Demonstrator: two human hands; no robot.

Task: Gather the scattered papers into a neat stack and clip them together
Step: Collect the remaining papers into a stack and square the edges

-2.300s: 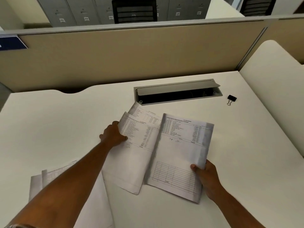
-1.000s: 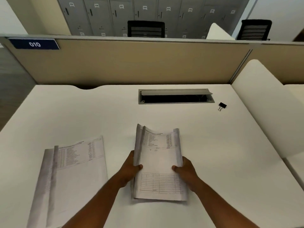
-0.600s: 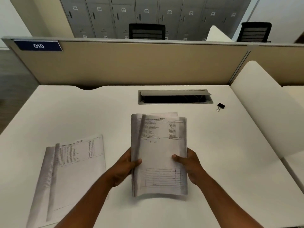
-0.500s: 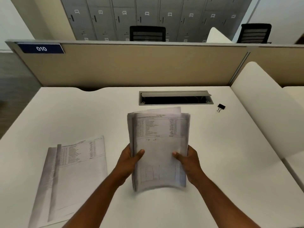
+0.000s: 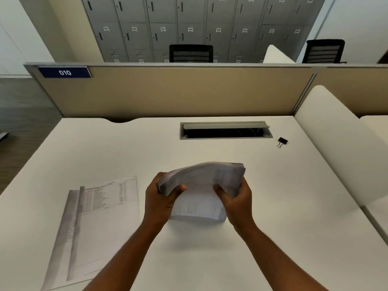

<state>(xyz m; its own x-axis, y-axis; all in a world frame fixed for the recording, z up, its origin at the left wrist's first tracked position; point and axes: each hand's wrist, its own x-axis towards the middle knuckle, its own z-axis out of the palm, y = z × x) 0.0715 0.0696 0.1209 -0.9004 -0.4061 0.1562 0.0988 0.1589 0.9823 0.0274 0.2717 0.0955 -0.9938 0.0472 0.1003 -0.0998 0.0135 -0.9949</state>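
A bundle of printed papers (image 5: 201, 185) stands on its lower edge on the white desk (image 5: 273, 206), its top bowed away from me. My left hand (image 5: 158, 199) grips its left side and my right hand (image 5: 237, 200) grips its right side. More printed sheets (image 5: 94, 223) lie flat on the desk to the left, slightly offset from each other. A small black binder clip (image 5: 282, 141) rests on the desk at the far right, well apart from both hands.
An open grey cable tray (image 5: 225, 131) is set into the desk behind the papers. A beige partition (image 5: 178, 91) with a "010" sign closes the far side. A white curved divider (image 5: 336, 143) bounds the right. Lockers and two chairs stand beyond.
Both hands gathered the spread sheets into one bundle, lifted it upright and brought its lower edge down on the desk; the top now bows forward. The left sheets and clip stayed put.
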